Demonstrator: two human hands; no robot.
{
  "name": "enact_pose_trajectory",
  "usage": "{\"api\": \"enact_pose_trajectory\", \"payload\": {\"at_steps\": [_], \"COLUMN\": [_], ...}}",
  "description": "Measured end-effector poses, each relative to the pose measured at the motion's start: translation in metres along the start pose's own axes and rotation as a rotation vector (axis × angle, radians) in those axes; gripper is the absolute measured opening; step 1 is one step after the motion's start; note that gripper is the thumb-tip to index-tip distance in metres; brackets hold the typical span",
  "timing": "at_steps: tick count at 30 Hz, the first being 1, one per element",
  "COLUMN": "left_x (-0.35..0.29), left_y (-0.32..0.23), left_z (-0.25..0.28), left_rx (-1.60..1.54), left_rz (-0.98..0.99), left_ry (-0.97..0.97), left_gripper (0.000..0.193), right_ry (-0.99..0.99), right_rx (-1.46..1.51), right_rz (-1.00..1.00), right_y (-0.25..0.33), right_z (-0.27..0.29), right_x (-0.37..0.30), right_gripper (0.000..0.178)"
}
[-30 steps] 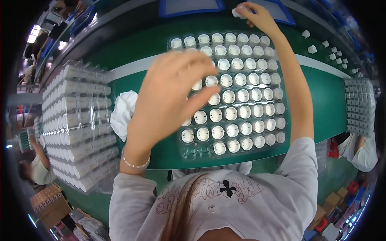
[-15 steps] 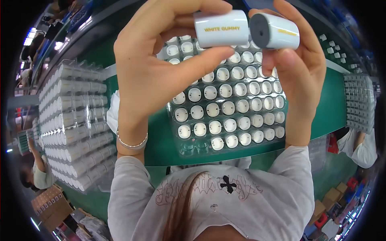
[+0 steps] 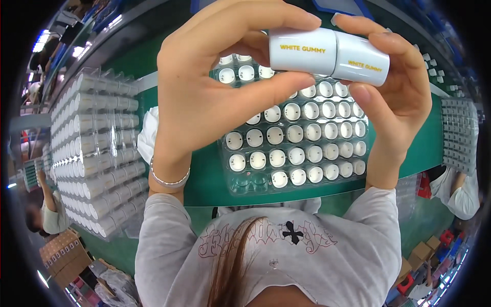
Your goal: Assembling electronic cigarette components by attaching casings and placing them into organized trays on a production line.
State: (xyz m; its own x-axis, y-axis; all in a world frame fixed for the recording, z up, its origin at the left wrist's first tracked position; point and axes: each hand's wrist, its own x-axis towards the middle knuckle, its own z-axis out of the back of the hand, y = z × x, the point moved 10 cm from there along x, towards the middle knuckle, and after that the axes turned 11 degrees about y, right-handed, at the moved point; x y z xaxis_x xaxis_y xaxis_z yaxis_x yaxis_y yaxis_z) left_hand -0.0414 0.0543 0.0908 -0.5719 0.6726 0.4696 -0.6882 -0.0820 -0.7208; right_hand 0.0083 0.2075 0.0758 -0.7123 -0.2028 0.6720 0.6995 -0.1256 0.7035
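Observation:
My left hand [image 3: 197, 87] pinches a glossy white cylinder [image 3: 303, 62] with yellow print, thumb below and fingers above. A second white cylinder [image 3: 358, 53], slightly shorter in view, is gripped by my right hand [image 3: 399, 97]. Both cylinders meet end to end, with a thin seam between them and a slight bend at the joint. They are held above a clear plastic tray [image 3: 240, 185] on the green table [image 3: 204, 181]. Rows of round white cups [image 3: 296, 155] sit in the tray's pockets. At its near left corner two pockets hold no cups. My hands hide part of the far rows.
Left of the table edge stands a tall stack of clear trays [image 3: 102, 148] filled with white cylinders. Another tray stack [image 3: 459, 133] is at the far right. Small white pieces [image 3: 433, 71] lie at the back right. People work at both sides; cartons [image 3: 61, 256] stand on the floor.
The right cylinder has turned, so its dark end face no longer shows and it now abuts the left one. Both hands have shifted slightly right and toward me.

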Motion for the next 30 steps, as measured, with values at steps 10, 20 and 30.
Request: {"api": "enact_pose_trajectory", "payload": {"at_steps": [10, 20, 30], "left_x": [-0.001, 0.001, -0.003], "left_y": [0.012, 0.038, -0.015], "left_z": [-0.007, -0.011, -0.008], "left_rx": [-0.338, -0.498, -0.194], "left_rz": [-0.005, 0.271, -0.945], "left_ry": [-0.069, -0.061, 0.004], "left_gripper": [0.042, 0.03, 0.051], "right_ry": [0.141, 0.074, 0.213], "right_rx": [-0.106, -0.087, -0.202], "right_rz": [0.045, 0.029, 0.173], "right_y": [0.004, -0.002, 0.013], "right_z": [0.001, 0.002, -0.004], "right_x": [0.0, 0.0, 0.0], "right_gripper": [0.046, 0.045, 0.023]}}
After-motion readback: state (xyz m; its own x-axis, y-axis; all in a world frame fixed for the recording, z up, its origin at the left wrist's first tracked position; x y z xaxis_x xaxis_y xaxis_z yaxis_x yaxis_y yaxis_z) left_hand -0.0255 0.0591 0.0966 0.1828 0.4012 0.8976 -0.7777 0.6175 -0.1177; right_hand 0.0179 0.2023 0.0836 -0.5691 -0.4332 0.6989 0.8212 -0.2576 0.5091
